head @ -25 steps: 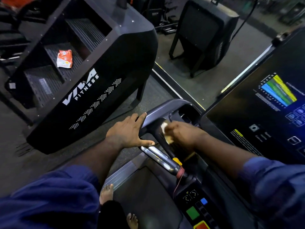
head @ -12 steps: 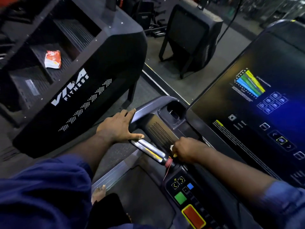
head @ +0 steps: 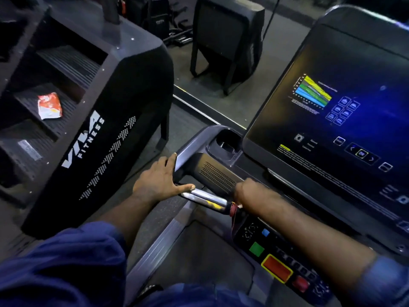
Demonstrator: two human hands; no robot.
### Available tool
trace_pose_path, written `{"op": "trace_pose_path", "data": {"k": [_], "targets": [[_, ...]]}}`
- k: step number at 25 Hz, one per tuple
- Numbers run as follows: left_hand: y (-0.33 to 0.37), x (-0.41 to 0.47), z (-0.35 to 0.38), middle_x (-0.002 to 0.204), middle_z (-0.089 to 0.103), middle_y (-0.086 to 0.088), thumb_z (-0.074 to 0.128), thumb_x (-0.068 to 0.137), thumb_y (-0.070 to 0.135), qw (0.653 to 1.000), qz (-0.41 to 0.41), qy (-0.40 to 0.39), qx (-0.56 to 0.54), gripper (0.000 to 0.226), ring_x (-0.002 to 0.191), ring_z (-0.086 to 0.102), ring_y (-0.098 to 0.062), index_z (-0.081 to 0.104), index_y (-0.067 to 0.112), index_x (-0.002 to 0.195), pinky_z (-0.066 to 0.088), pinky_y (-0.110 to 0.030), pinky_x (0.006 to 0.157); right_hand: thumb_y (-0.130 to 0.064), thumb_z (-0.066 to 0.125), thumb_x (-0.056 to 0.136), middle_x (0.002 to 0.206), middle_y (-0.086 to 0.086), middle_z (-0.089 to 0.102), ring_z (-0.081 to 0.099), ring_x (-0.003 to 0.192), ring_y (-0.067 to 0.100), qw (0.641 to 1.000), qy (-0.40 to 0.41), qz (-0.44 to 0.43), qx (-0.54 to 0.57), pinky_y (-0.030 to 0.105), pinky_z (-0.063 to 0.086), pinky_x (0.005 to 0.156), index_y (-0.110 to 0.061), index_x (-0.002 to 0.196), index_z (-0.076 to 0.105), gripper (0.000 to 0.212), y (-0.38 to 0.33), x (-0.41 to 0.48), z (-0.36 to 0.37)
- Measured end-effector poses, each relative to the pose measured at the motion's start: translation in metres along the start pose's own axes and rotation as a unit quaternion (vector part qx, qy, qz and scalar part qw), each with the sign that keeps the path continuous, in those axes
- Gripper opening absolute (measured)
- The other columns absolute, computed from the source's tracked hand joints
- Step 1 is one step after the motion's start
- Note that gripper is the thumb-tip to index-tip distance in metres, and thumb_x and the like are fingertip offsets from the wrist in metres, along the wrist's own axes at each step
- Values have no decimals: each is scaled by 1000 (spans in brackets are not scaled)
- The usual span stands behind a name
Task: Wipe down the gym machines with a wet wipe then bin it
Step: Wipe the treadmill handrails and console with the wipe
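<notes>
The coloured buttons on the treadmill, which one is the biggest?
The orange-red rectangular button with the yellow border. It is plainly bigger than the green square button, the small blue square button and the round red button.

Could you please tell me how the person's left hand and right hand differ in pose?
The left hand lies flat, fingers straight and spread; the right hand is curled into a fist. The left hand rests at the far end of the chrome handle; the right hand sits at its near end, a pale sliver, likely the wipe, showing beneath. Both touch the same treadmill.
</notes>
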State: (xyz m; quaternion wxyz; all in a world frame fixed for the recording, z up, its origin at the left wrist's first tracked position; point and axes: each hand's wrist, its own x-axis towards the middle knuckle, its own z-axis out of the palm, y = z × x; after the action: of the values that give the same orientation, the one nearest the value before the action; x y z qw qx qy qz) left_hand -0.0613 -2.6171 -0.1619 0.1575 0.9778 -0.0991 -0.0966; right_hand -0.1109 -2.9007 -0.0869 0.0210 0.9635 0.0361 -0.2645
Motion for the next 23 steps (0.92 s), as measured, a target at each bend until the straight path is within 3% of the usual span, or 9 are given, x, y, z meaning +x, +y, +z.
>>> {"op": "trace_pose_path", "data": {"k": [3,6,7,11,14,16,18,20,23], "targets": [[-7,5,4,149,39,-6,37,63,108,1000,15,12,2,133,134,47,-28,12,23,162,52,-51,97,-9,67,84,102,10,73,72,92,24,994,47,-18,97,29,56,82,-19,105,75,24,-24,-12,12],[-7,11,7,145,40,-10,39,67,105,999,29,14,5,128,130,50,-31,15,20,159,53,-52,93,-18,56,99,149,5,58,54,137,22,984,94,-45,146,24,31,119,-18,145,58,46,-61,-18,58],[-8,13,9,144,41,-11,40,71,102,999,33,17,5,124,128,50,-32,16,19,159,53,-52,92,-21,53,104,156,4,51,47,145,21,980,133,-38,141,24,23,123,-16,153,49,50,-67,-16,67],[-10,16,17,139,43,-13,40,89,84,998,50,41,19,99,121,52,-35,20,16,157,53,-52,86,-45,56,101,164,12,38,36,151,28,977,189,61,78,42,23,128,-6,161,31,75,-85,-16,87],[-11,17,17,136,45,-12,37,99,68,998,44,54,-5,76,117,52,-33,24,17,154,52,-52,84,-44,75,86,159,21,43,41,148,35,965,234,110,51,45,25,127,4,155,39,92,-116,-28,111],[-11,19,17,132,48,-11,34,104,60,997,43,67,-12,62,113,54,-32,29,19,150,51,-50,79,-34,75,87,161,22,39,37,150,36,953,257,140,73,46,19,127,4,156,37,88,-130,-23,118],[-11,21,18,129,49,-10,31,107,53,996,46,71,-1,54,110,56,-32,31,19,149,51,-50,75,-20,56,93,161,24,39,36,150,38,946,284,133,79,49,20,126,4,155,38,69,-147,-1,117],[-11,22,21,129,50,-10,28,110,49,996,42,75,9,51,110,57,-32,31,19,150,51,-49,74,-15,35,92,161,27,37,35,150,41,952,291,69,59,53,24,126,7,154,38,65,-172,27,113],[-13,23,22,133,49,-9,26,110,49,997,39,64,-8,50,113,56,-31,29,21,152,50,-50,78,-20,36,97,167,24,23,19,157,37,963,265,-36,32,51,15,129,4,159,29,67,-192,45,115]]}}
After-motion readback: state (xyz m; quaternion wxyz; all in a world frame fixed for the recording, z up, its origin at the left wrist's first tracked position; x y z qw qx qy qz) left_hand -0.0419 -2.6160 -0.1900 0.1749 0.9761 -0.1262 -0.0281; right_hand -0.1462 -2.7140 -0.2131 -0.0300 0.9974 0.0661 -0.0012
